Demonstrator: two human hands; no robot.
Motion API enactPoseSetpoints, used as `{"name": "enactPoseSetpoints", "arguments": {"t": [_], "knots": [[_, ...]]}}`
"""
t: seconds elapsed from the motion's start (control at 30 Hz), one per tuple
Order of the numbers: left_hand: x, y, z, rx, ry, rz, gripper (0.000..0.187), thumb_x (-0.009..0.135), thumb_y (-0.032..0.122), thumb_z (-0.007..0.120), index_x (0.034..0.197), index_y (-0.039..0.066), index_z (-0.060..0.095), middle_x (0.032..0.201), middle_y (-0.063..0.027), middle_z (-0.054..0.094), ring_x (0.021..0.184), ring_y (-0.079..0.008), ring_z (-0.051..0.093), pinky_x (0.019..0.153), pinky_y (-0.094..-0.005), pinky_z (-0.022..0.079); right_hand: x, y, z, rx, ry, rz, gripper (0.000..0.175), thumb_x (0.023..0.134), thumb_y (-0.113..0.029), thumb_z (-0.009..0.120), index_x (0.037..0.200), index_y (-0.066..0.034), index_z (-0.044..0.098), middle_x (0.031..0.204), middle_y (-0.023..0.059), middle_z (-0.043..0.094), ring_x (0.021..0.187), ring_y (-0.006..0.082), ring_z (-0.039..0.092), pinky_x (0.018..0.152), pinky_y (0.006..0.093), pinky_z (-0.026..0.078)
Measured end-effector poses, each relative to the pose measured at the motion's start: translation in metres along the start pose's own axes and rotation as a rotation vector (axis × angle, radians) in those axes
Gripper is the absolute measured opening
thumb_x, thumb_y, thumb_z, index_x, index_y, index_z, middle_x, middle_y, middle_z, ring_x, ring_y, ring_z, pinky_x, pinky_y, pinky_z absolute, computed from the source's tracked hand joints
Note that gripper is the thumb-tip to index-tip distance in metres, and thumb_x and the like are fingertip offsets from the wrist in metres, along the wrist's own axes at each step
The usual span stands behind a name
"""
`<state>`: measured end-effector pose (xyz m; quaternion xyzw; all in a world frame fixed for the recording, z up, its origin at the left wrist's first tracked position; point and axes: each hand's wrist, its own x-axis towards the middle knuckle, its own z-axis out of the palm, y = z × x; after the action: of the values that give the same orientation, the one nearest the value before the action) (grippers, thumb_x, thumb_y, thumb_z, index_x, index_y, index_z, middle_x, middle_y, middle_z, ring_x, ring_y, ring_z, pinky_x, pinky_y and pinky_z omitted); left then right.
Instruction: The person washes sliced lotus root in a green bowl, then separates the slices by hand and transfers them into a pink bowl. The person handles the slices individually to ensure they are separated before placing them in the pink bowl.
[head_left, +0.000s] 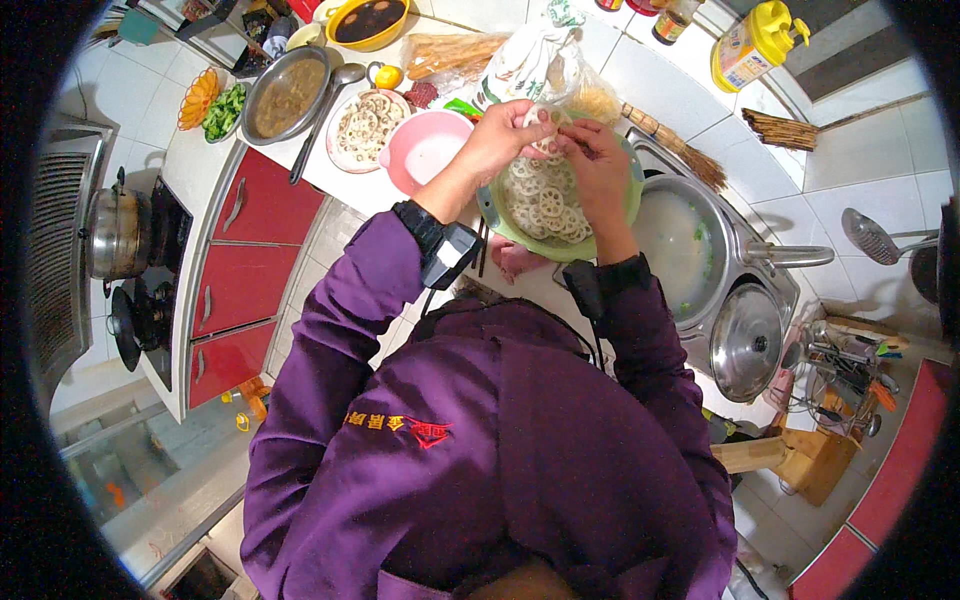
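Above a green basin (525, 244), my left hand (504, 136) holds a pale lotus root slice (545, 120) between thumb and fingers. My right hand (600, 165) pinches the right edge of that same slice, its fingertips close to the left thumb. A pile of lotus root slices (551, 206) with round holes lies in the basin below both hands. Left of the basin stands a pink bowl (429, 146) with a white inside. Beyond it, a plate (334, 154) carries more lotus slices, their holes looking darker.
On the right, a sink (679, 240) holds cloudy water with green bits, beside a steel lid (746, 341). A metal pan (285, 94) of brown food, a ladle (319, 120) and broccoli (225, 112) stand on the left. Behind are a white plastic bag (525, 56) and a straw brush (675, 146).
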<state>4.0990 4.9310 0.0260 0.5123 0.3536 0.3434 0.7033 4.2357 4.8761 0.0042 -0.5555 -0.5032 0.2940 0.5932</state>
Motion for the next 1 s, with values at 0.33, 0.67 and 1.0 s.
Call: {"name": "enactPoseSetpoints", "arguments": {"t": [0.33, 0.67, 1.0], "knots": [[0.006, -0.002, -0.017, 0.213, -0.046, 0.071, 0.014, 0.082, 0.014, 0.056, 0.085, 0.0, 0.058, 0.072, 0.0003, 0.058, 0.063, -0.0056, 0.05, 0.058, -0.0214, 0.042, 0.003, -0.018, -0.01, -0.319, -0.234, -0.368, 0.012, 0.07, -0.007, 0.064, 0.081, -0.0035, 0.063, 0.084, 0.0076, 0.053, 0.073, 0.0186, 0.055, 0.061, 0.0266, 0.044], [0.001, 0.013, -0.013, 0.402, -0.08, 0.154, 0.014, 0.084, 0.017, 0.054, 0.087, 0.003, 0.056, 0.076, 0.0028, 0.054, 0.067, -0.0037, 0.045, 0.062, -0.0194, 0.039, 0.0, -0.021, -0.009, -0.307, -0.246, -0.379, 0.012, 0.07, -0.007, 0.064, 0.082, -0.0042, 0.062, 0.085, 0.0079, 0.054, 0.074, 0.021, 0.055, 0.06, 0.0282, 0.044], [0.004, 0.022, -0.016, 0.433, -0.257, 0.138, 0.013, 0.083, 0.016, 0.056, 0.085, 0.003, 0.057, 0.074, 0.0024, 0.054, 0.066, -0.0042, 0.047, 0.055, -0.019, 0.041, 0.003, -0.024, -0.018, -0.404, -0.337, -0.512, 0.012, 0.069, -0.007, 0.065, 0.081, -0.0042, 0.062, 0.083, 0.0076, 0.054, 0.072, 0.0213, 0.055, 0.061, 0.0288, 0.044]]}}
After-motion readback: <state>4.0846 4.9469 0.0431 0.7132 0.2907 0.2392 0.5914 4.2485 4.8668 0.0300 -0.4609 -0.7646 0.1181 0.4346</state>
